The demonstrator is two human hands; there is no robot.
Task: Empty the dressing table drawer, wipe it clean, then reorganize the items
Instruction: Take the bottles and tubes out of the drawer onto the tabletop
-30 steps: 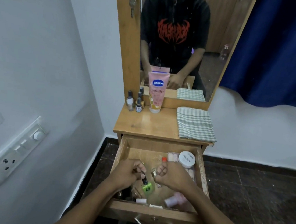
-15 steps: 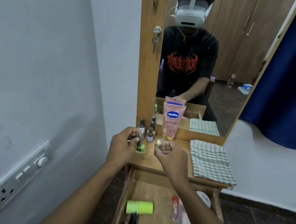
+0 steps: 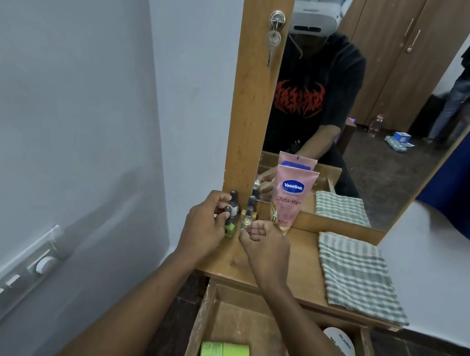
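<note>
My left hand [image 3: 205,227] grips a small green nail polish bottle [image 3: 28,207] by its dark cap, its base at the dressing table top [image 3: 299,268] in the back left corner. My right hand [image 3: 264,244] is closed on a small gold-capped bottle [image 3: 246,222] right beside it. Other small dark-capped bottles [image 3: 249,205] stand against the mirror frame. A pink Vaseline tube [image 3: 290,201] stands upright behind my right hand. Below, the open drawer [image 3: 197,327] holds a lime green cylinder [image 3: 224,355] and a white round jar [image 3: 341,345].
A folded green-checked cloth [image 3: 357,274] lies on the right half of the table top. The mirror [image 3: 366,104] rises behind, with a key [image 3: 273,41] hanging from its wooden frame. A white wall with a switch panel [image 3: 14,279] is close on the left.
Both hands rose out of the drawer with the two small bottles and moved to the back left corner of the table top. My view tilted up from the drawer.
</note>
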